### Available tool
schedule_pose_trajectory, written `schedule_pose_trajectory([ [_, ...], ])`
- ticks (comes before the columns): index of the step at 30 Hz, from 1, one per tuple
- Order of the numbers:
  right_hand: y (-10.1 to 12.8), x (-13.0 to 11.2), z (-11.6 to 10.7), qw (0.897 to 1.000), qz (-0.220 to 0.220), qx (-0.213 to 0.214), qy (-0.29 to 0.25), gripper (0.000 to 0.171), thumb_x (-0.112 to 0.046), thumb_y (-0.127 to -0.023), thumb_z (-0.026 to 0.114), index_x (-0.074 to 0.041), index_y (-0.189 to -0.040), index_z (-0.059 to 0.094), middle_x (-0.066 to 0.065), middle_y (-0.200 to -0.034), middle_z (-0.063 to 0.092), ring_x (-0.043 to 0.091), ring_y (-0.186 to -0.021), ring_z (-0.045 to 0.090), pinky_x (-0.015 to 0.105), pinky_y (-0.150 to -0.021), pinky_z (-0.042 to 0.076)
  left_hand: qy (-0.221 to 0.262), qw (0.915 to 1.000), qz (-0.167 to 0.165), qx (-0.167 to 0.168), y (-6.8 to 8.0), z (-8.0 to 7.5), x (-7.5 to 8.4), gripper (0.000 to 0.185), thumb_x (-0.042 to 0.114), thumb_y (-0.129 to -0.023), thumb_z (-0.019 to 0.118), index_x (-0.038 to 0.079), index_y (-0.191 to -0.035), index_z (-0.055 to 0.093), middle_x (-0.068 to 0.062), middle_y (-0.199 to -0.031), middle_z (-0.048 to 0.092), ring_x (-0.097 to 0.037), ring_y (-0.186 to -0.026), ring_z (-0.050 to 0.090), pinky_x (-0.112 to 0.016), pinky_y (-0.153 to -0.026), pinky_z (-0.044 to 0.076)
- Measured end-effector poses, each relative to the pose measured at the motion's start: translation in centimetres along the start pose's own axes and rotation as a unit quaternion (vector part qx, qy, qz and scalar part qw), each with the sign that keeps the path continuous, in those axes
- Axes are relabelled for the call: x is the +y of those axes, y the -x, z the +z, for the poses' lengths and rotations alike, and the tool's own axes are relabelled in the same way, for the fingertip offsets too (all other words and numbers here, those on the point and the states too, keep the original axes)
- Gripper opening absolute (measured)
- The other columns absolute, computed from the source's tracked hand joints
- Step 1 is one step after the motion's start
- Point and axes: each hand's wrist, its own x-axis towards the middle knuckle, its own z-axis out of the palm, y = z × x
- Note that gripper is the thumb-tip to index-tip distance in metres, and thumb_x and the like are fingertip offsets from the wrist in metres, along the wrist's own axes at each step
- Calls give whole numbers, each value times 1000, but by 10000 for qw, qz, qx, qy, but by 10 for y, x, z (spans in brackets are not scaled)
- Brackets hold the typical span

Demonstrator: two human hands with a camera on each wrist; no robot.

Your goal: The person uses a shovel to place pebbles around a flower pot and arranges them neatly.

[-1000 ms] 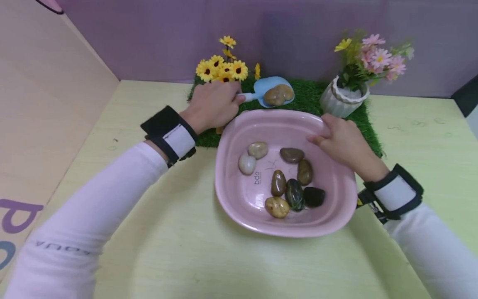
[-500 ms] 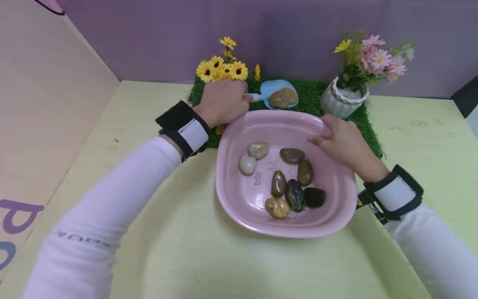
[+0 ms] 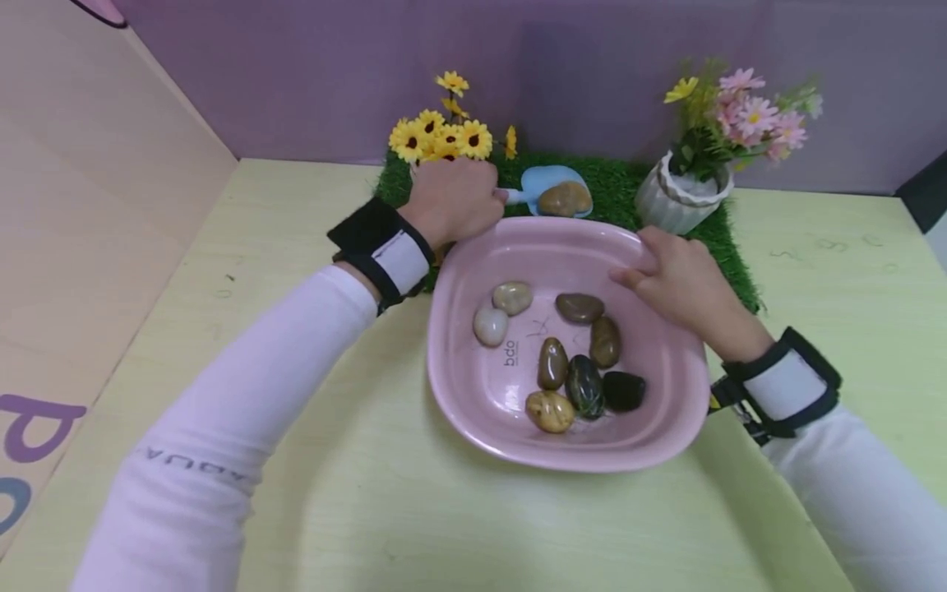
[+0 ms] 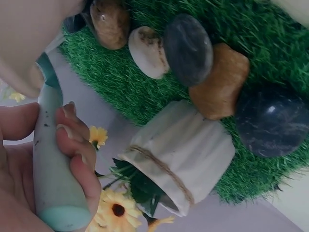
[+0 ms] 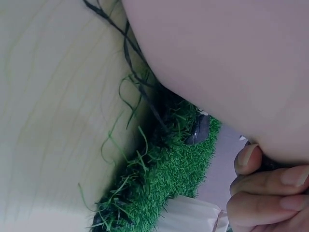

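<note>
Our left hand (image 3: 453, 200) grips the blue scoop (image 3: 551, 191), a stone (image 3: 565, 199) just beyond; our right hand (image 3: 681, 279) pinches the pink basin (image 3: 459, 362) rim.

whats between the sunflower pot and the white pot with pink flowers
In the head view, the blue scoop carrying a brown stone lies over the green turf between the sunflower pot and the white pot.

Soft even indoor light, faint shadows, edges bowed by wide lens, wrist close-ups blurred
</note>
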Motion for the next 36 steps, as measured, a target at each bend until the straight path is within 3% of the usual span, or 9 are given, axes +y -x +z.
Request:
schedule_pose_trajectory([
  [10, 0, -1, -1, 10000, 82, -38, 10, 35, -34, -94, 66, -6, -88, 45, 8, -65, 44, 25, -55, 50, 34, -49, 40, -142, 9999, 61, -70, -4, 3, 9, 38, 31, -105, 32, 16, -71, 41, -2, -68, 37, -18, -62, 46, -28, -52, 33],
  [25, 0, -2, -1, 10000, -18, -58, -23, 34, -33, -94, 66, -5, -90, 47, 8, -66, 45, 23, -55, 49, 34, -49, 40, -453, 9989, 29, -116, -4, 6, 10, 43, 30, -105, 34, 15, -65, 42, -1, -63, 35, -16, -57, 44, -28, -50, 33],
  [36, 0, -5, -1, 9999, 65, -129, 14, 34, -33, -95, 65, -5, -90, 46, 9, -66, 45, 24, -55, 50, 34, -49, 40, -840, 9959, 321, -57, -4, 5, 12, 41, 27, -105, 34, 15, -66, 40, -1, -62, 35, -17, -56, 41, -29, -52, 32],
])
